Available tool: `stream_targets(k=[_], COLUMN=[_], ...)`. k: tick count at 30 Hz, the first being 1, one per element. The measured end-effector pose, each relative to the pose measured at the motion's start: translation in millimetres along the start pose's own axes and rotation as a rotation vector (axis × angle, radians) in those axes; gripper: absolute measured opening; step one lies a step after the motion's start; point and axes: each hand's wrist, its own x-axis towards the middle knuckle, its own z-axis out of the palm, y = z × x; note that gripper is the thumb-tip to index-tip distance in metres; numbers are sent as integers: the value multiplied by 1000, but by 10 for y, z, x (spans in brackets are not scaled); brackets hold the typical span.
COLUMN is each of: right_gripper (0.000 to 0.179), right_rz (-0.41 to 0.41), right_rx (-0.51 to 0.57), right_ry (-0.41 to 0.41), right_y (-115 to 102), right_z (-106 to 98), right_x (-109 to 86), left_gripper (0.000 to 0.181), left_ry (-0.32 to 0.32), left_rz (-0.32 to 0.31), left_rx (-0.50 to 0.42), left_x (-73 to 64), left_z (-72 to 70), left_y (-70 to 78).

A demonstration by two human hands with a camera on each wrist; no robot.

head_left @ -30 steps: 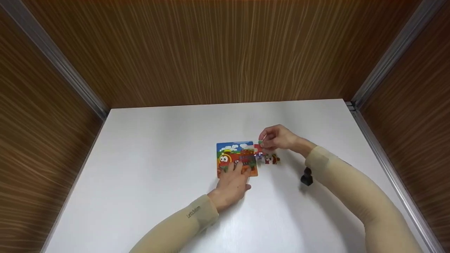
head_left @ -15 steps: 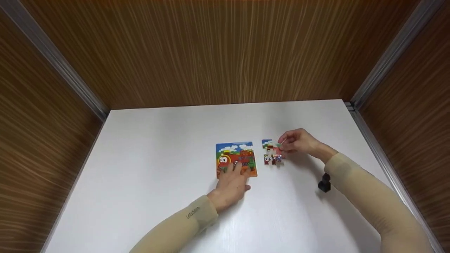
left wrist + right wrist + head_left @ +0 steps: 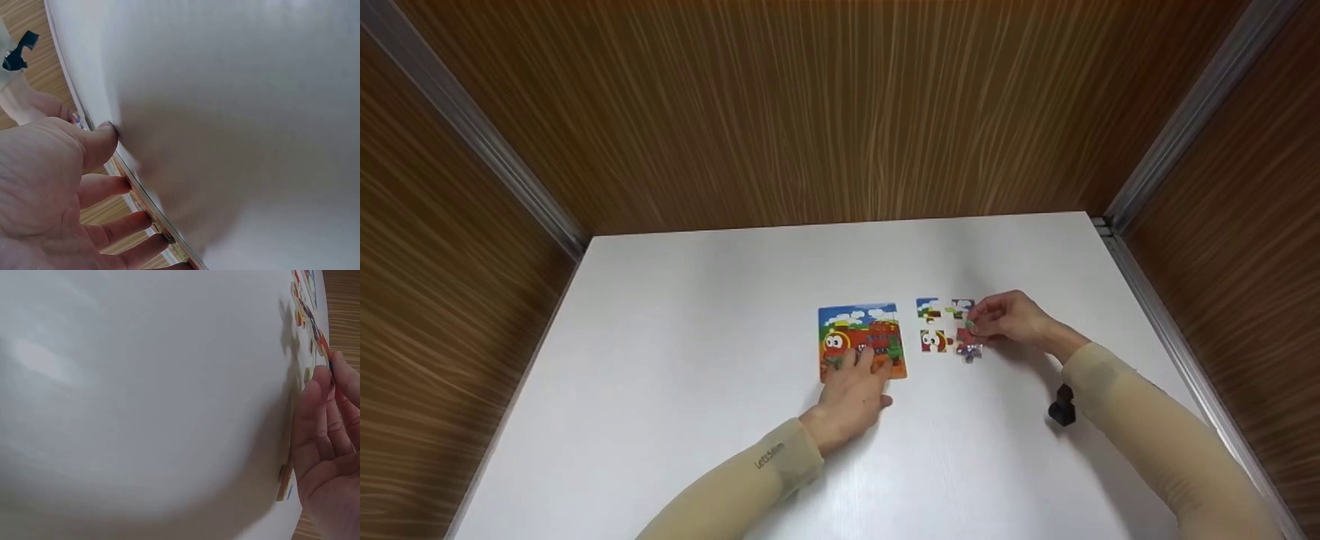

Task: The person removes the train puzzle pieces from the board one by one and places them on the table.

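1. Brown wood-patterned panels point(image 3: 840, 112) stand behind and on both sides of a white table point(image 3: 682, 337), with metal strips point(image 3: 1174, 112) at the corners where the panels meet.

2. On the middle of this table lies a square picture board point(image 3: 840, 313), which shows a red train with two big eyes, under blue sky with white clouds.

3. Left hand point(image 3: 849, 399) rests on the lower part of the board; its fingers are spread and do not grip anything, and its thumb is held apart at the side.

4. To the right of the board, and apart from it, are four puzzle pieces: a sky piece point(image 3: 927, 308) at upper left, a cloud piece point(image 3: 961, 306) at upper right, an eyes piece point(image 3: 932, 341) at lower left, and a red piece point(image 3: 968, 346) at lower right.

5. Right hand point(image 3: 1014, 321) pinches the red piece between thumb and finger. Whether this piece touches the table, I cannot tell.

6. Both arms wear beige sleeves point(image 3: 1162, 442); near the right wrist hangs a black device point(image 3: 1063, 409).
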Motion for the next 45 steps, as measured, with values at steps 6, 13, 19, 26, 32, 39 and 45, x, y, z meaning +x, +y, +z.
stream_targets(k=[6,13,19,26,32,39,45], right_gripper=[33,28,24,19,17,14,12], right_rz=[16,-8,-17,-36,-55,-76,-104], right_rx=[-7,-78,-171,-197,-240,-269,-239], right_ry=[24,74,95,115,148,169,168], right_y=[43,34,19,9,13,-4,-74], right_z=[19,64,67,71,90,107,127], right_x=[-7,-7,-3,3,12,12,1], left_gripper=[66,67,65,65,66,66,64], left_ry=[-8,-5,13,-3,-12,-12,4], left_rz=[5,10,12,1,-2,-1,6], left_rx=[4,11,10,-11,-28,-21,-6], left_x=[-6,-19,-15,-9,-13,-10,-11], left_z=[-14,-30,-2,-1,-17,-13,-6], left_y=[2,7,9,11,16,15,6])
